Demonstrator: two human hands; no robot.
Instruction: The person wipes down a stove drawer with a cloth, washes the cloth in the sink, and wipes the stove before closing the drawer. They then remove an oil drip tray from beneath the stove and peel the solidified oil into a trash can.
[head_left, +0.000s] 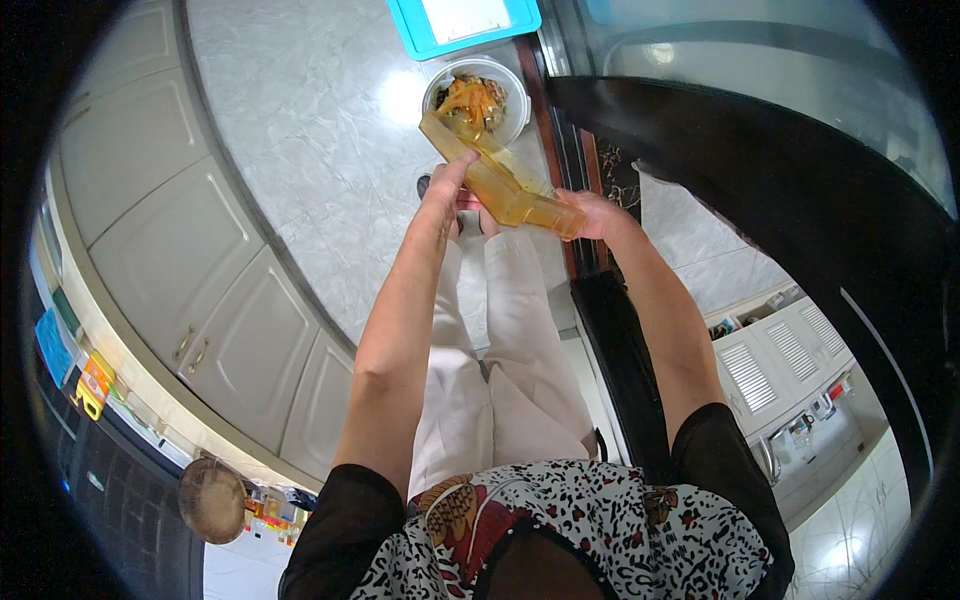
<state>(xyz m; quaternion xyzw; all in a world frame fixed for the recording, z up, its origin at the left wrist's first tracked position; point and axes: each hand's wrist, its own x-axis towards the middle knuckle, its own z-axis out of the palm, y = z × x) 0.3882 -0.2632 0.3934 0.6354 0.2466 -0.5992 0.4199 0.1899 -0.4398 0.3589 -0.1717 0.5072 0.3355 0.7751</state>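
Both my hands hold a translucent amber plastic container out in front of me, with its far end over a round white bin. My left hand grips the near left side, thumb on top. The other end, at the right, is in my right hand. Orange and dark brown food scraps lie in the bin, partly behind the container's far end. Whether anything is inside the container is hard to tell.
A turquoise tray with a white panel lies beyond the bin. Cream cabinets line the left, below a counter holding a round wooden board. A dark-framed glass door and its floor track are at the right.
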